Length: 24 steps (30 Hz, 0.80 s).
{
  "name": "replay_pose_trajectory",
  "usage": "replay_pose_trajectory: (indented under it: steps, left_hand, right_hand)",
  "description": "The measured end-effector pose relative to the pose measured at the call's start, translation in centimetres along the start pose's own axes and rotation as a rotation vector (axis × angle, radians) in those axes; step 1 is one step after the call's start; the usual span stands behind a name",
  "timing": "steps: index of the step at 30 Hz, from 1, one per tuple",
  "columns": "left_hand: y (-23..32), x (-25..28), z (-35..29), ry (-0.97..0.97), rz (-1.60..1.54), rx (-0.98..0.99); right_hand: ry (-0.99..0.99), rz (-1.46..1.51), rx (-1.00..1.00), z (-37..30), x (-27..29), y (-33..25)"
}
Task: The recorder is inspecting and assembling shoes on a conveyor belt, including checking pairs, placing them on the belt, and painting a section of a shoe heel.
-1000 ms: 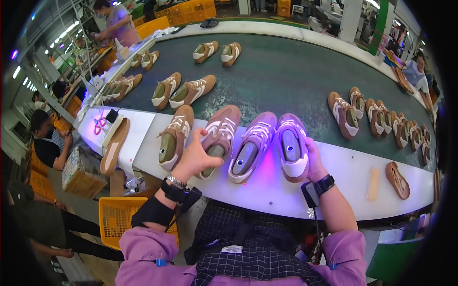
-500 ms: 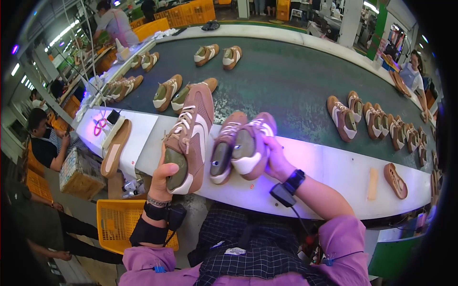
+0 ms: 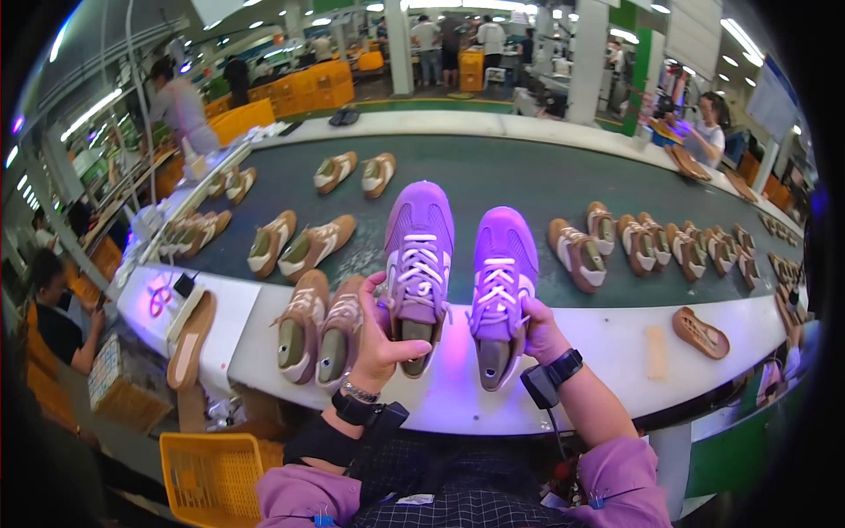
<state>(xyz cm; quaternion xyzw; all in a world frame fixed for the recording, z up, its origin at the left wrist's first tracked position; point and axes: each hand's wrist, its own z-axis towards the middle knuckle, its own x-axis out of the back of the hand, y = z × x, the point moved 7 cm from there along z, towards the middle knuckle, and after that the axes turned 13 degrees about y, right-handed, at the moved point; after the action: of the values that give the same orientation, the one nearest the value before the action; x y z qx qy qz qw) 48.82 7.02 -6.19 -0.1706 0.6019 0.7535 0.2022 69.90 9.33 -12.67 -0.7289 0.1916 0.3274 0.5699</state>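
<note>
My left hand (image 3: 380, 348) is closed round the heel end of a sneaker (image 3: 416, 255), its thumb across the opening. A second sneaker (image 3: 502, 273) is gripped at its right side by my right hand (image 3: 544, 332). Both are held side by side, toes away from me, with pale laces and olive insides; purple light tints them. Just left of my left hand, a tan-and-white pair stands on the white ledge: an outer sneaker (image 3: 299, 330) and an inner sneaker (image 3: 341, 330), the latter partly hidden by my fingers.
Several sneakers (image 3: 576, 253) stand on the green belt (image 3: 458, 176), left and right. A loose sole (image 3: 701, 332) and a beige strip (image 3: 656, 352) lie on the ledge's right. Another sole (image 3: 191, 341) and red scissors (image 3: 159, 297) lie left, above a yellow crate (image 3: 211, 475).
The sneaker in my left hand has moved right. A pair now stands on the ledge at left, and my right hand holds a single sneaker in front. The view has tilted up.
</note>
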Motion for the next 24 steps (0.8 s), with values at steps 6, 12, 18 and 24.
replay_pose_trajectory:
  steps: [6,12,18,24]
  left_hand:
    - [-9.5,-1.5,4.8,-0.177,-0.276,0.365]
    - [-13.0,-2.2,6.0,-0.353,-0.177,0.507]
    - [-17.5,-2.9,5.7,-0.32,-0.398,0.647]
    - [-16.5,-3.8,5.3,-0.1,-0.517,0.796]
  right_hand:
    - [-0.118,-0.156,0.03,-0.3,2.3,-2.1]
    - [-0.007,-0.015,-0.056,-0.2,6.2,-2.2]
    - [0.102,0.046,-0.006,0.4,6.2,-2.8]
    - [0.277,0.118,0.131,0.1,6.4,-4.4]
